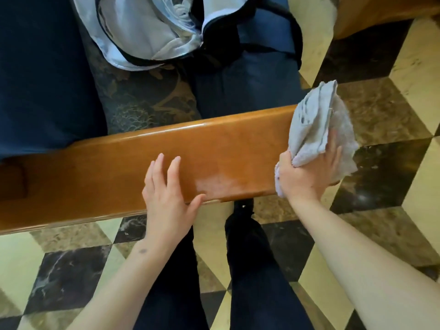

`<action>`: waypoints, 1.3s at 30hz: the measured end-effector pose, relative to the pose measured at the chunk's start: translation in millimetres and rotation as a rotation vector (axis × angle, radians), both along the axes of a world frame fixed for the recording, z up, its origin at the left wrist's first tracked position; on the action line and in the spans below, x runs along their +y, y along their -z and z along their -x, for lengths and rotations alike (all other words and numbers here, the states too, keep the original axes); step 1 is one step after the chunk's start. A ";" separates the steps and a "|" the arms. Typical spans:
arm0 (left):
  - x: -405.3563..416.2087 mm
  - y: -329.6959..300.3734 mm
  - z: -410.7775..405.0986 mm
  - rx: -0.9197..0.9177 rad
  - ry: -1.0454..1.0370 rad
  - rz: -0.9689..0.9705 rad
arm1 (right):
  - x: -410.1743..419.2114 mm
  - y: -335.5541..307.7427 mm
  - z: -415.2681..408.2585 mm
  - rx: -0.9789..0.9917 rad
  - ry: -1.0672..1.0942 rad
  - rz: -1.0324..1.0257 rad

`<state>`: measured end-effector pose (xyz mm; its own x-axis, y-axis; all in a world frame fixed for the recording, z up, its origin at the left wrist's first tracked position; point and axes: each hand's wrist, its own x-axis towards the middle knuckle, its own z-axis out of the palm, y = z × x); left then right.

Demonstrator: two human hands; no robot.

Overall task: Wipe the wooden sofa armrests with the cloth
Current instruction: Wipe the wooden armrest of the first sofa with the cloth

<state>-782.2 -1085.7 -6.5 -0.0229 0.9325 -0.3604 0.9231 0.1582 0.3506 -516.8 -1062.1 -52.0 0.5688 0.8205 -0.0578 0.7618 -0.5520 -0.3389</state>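
Hands: right (307, 172) grips cloth (319, 125); left (166, 198) flat on armrest (214, 151).

The scene is being lit evenly and fairly brightly, with warm, soft light and no hard shadows. A thin streak of glare is being thrown along the far edge of the armrest (166, 163), and a paler, hazy sheen is being reflected near its right end, by the near edge. The glossy floor (381, 115) is being caught by small highlights on its dark tiles. Straight lines are being bent by the wide lens: the armrest is being bowed and the tiles stretched toward the corners. The left hand (166, 201), right hand (307, 172) and cloth (316, 122) are being softened by slight blur. Dark cushions (42, 79) at the far left are being rendered almost without detail.
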 end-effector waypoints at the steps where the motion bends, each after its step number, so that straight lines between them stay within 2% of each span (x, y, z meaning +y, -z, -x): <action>1: -1.2 2.8 6.5 -0.002 -0.015 -0.014 | 1.1 -1.1 12.0 0.000 0.056 -0.017; 4: -4.6 9.3 25.3 -0.005 -0.034 -0.021 | 1.9 -1.3 40.8 -0.018 0.189 -0.078; 8: -6.3 9.8 58.0 -0.020 -0.071 -0.003 | 1.4 -0.6 89.7 -0.061 0.214 -0.011; 16: -11.7 8.2 189.6 -0.045 -0.264 -0.032 | -2.5 2.4 260.2 -0.088 0.013 -0.075; 20: -14.2 4.3 244.6 -0.012 -0.347 -0.051 | -2.3 4.1 317.7 -0.053 -0.053 -0.049; 25: -11.0 6.4 273.2 -0.204 -0.338 -0.089 | 1.3 2.8 355.5 -0.007 -0.020 -0.059; 29: -9.0 11.2 274.4 -0.240 -0.360 -0.102 | 1.4 2.1 380.6 0.028 -0.012 -0.043; 32: -8.5 13.1 271.3 -0.223 -0.371 -0.121 | -3.1 2.5 400.0 0.029 -0.167 0.008; 36: -6.9 14.0 269.9 -0.299 -0.485 -0.158 | -7.9 6.1 417.2 -0.030 -0.454 0.126; 39: -6.9 11.8 266.6 -0.339 -0.533 -0.177 | -10.2 8.3 411.1 -0.080 -0.785 0.110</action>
<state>-1048.8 -1092.5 -18.3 -0.4102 0.8708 -0.2711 0.5678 0.4765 0.6713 -928.0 -1072.4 -60.4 -0.1670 0.9752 -0.1452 0.9618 0.1287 -0.2416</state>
